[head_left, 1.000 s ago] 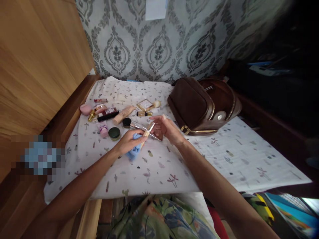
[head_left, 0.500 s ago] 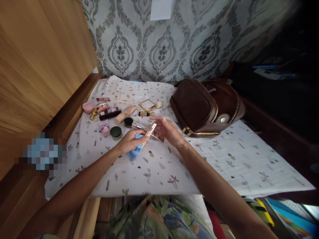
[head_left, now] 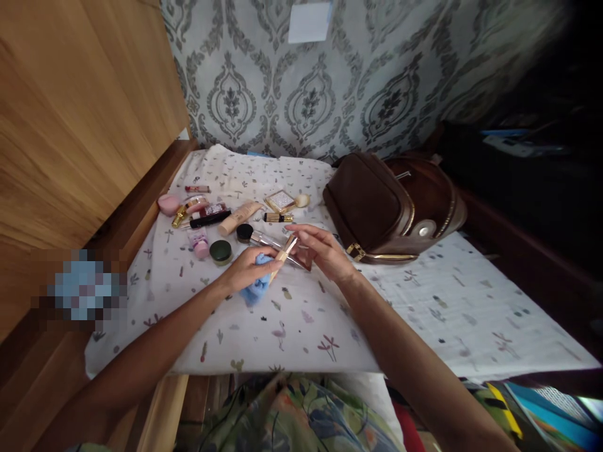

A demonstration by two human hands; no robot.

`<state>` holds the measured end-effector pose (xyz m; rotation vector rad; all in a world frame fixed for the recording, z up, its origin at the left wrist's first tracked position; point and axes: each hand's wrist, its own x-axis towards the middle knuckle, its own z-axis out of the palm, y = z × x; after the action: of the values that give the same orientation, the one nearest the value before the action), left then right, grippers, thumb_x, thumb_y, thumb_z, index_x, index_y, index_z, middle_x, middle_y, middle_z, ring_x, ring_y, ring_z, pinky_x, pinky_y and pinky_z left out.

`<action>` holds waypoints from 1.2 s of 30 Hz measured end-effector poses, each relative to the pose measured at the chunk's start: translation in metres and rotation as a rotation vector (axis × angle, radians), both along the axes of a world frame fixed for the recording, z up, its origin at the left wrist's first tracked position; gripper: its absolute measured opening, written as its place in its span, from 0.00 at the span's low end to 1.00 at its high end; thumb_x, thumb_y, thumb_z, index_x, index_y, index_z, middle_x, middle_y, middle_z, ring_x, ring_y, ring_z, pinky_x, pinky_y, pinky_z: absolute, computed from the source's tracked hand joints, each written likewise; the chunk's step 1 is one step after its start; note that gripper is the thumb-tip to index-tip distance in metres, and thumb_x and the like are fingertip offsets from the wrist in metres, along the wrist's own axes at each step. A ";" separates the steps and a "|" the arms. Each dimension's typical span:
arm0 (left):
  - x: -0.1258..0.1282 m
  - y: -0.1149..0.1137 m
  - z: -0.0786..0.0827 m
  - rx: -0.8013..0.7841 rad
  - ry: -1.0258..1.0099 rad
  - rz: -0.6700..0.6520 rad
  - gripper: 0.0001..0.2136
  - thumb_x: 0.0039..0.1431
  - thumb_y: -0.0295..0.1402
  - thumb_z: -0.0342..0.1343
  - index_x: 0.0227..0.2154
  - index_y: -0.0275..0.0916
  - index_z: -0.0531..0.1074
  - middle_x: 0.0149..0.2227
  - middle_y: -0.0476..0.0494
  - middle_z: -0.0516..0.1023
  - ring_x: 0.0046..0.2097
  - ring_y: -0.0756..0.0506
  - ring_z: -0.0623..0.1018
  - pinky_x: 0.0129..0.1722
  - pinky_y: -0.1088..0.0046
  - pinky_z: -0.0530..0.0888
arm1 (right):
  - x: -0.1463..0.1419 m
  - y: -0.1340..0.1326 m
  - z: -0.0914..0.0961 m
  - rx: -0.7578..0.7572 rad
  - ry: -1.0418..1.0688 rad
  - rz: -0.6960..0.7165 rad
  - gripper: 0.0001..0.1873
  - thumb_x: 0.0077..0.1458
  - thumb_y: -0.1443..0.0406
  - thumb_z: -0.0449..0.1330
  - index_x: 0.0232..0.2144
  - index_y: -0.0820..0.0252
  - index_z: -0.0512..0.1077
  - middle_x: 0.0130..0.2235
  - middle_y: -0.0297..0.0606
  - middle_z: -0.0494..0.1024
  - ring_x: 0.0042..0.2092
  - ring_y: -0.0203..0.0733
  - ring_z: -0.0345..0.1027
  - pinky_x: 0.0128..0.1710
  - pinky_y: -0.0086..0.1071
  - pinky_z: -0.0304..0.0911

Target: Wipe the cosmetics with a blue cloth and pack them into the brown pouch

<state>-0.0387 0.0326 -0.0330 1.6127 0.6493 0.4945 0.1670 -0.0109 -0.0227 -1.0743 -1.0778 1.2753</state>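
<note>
My left hand is closed around a crumpled blue cloth and a slim, gold-edged compact, seen nearly edge-on. The fingertips of my right hand meet the compact's upper end, with the thumb partly hidden. Behind the hands lies a clear tube, partly covered by them. Close to my left hand are a dark green-lidded jar and a small black-lidded jar. A black and gold tube lies just beyond my right fingertips.
A brown leather bag stands unzipped on the right of the patterned cloth. Farther back are a square compact, a beige tube, a black tube and a pink sponge. A wooden panel borders the left.
My right fingers have closed in on the upper end of the compact. My left hand keeps its hold on the cloth and compact. The view has shifted slightly.
</note>
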 end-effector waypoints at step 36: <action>0.004 -0.009 0.002 -0.165 -0.050 0.032 0.26 0.51 0.53 0.65 0.40 0.33 0.76 0.29 0.43 0.78 0.26 0.49 0.75 0.26 0.75 0.70 | -0.011 -0.004 0.005 0.010 0.117 0.080 0.23 0.43 0.49 0.73 0.30 0.61 0.76 0.23 0.28 0.69 0.23 0.28 0.56 0.20 0.24 0.48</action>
<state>-0.0348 0.0240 -0.0311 1.4321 0.6618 0.4905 0.1563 -0.0153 -0.0180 -0.9451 -1.0462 1.3772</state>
